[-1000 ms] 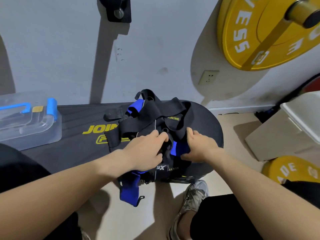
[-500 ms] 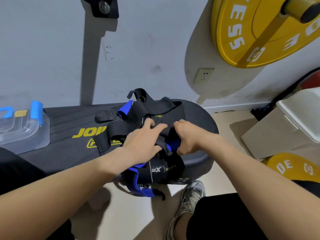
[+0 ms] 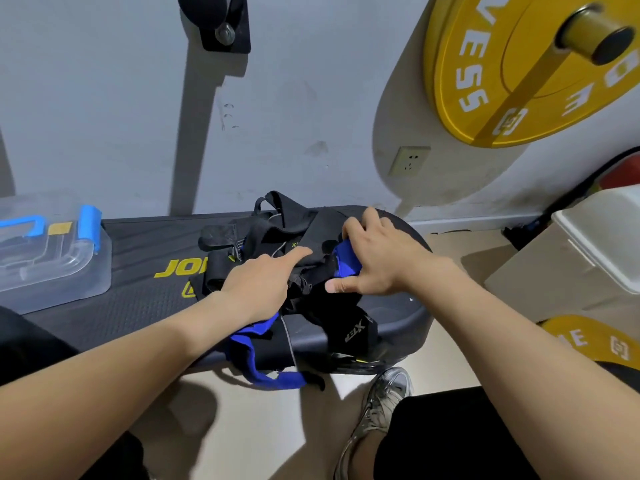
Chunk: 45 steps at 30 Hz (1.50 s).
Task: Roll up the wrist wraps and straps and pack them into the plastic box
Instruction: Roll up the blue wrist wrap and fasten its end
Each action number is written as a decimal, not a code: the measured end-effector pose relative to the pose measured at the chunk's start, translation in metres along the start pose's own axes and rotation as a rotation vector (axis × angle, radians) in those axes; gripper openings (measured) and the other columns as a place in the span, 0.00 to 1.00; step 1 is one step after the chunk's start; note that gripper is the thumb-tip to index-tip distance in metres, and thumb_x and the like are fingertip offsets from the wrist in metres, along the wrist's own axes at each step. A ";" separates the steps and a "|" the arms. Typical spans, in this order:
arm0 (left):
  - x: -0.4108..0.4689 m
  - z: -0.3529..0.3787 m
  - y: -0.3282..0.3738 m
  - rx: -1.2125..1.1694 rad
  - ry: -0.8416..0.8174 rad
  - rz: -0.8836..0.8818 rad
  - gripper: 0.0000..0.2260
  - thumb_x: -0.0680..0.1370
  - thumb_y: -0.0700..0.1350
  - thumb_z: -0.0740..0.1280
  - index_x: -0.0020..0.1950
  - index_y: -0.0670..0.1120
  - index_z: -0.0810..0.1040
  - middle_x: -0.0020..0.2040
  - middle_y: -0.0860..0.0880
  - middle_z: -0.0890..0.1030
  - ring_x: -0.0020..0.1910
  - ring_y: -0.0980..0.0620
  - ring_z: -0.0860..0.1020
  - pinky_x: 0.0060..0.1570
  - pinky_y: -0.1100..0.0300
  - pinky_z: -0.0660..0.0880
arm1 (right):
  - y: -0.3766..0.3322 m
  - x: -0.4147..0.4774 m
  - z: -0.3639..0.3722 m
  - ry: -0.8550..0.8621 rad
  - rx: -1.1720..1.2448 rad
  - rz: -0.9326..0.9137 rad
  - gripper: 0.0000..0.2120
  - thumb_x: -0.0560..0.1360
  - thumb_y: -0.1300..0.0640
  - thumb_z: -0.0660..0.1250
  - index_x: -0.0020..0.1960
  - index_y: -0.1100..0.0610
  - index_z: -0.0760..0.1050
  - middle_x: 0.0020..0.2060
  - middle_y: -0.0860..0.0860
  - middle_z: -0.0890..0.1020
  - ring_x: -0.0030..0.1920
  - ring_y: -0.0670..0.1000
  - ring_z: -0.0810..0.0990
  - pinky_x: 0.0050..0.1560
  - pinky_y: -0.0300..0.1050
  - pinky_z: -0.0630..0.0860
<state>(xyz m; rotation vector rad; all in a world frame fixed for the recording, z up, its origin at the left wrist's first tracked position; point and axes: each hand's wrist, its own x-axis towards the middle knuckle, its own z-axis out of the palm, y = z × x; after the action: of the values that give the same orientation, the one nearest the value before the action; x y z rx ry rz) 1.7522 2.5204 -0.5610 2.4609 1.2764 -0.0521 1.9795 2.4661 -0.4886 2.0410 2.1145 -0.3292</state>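
The pile of wraps and straps lies in a black and blue heap on the black bench. The plastic box sits on the same bench, well apart from the pile, off to the left. Its lid with the blue clips is on.

Half a second ago the two hands were close together in the middle of the pile, almost touching. Now they have moved apart. The right hand has gone up and to the right. It holds the blue wrap, with the thumb under it and the fingers spread over the top. The left hand lies on the pile with its first finger stretched out straight on a black strap. Its other fingers are hidden, so it cannot be told if they hold anything.

A blue strap hangs over the near edge of the bench, as it did before. More of the box shows now than it did half a second ago.
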 end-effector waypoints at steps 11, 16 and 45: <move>-0.011 0.004 -0.016 -0.004 -0.108 0.014 0.32 0.86 0.41 0.60 0.86 0.63 0.54 0.39 0.52 0.70 0.38 0.46 0.74 0.38 0.50 0.73 | 0.007 0.015 -0.009 0.242 0.697 0.151 0.20 0.89 0.44 0.56 0.57 0.58 0.79 0.38 0.55 0.81 0.38 0.59 0.78 0.42 0.52 0.74; -0.013 -0.003 -0.019 0.010 -0.213 0.087 0.41 0.82 0.58 0.69 0.88 0.61 0.48 0.39 0.54 0.74 0.41 0.50 0.77 0.47 0.47 0.80 | -0.024 0.015 -0.032 0.465 1.335 0.033 0.16 0.90 0.49 0.54 0.73 0.49 0.74 0.63 0.55 0.83 0.66 0.52 0.82 0.70 0.45 0.77; -0.039 -0.093 -0.032 -1.105 0.369 -0.018 0.09 0.85 0.51 0.70 0.62 0.52 0.87 0.58 0.48 0.88 0.60 0.49 0.85 0.68 0.50 0.77 | -0.102 0.046 -0.091 0.171 1.336 0.025 0.14 0.85 0.55 0.58 0.53 0.62 0.79 0.45 0.56 0.86 0.46 0.53 0.82 0.58 0.58 0.79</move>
<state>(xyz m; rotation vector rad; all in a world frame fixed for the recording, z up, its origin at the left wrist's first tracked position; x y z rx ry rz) 1.6912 2.5384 -0.4763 1.5096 1.0190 0.8862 1.8775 2.5330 -0.4109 2.6666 2.1252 -2.0574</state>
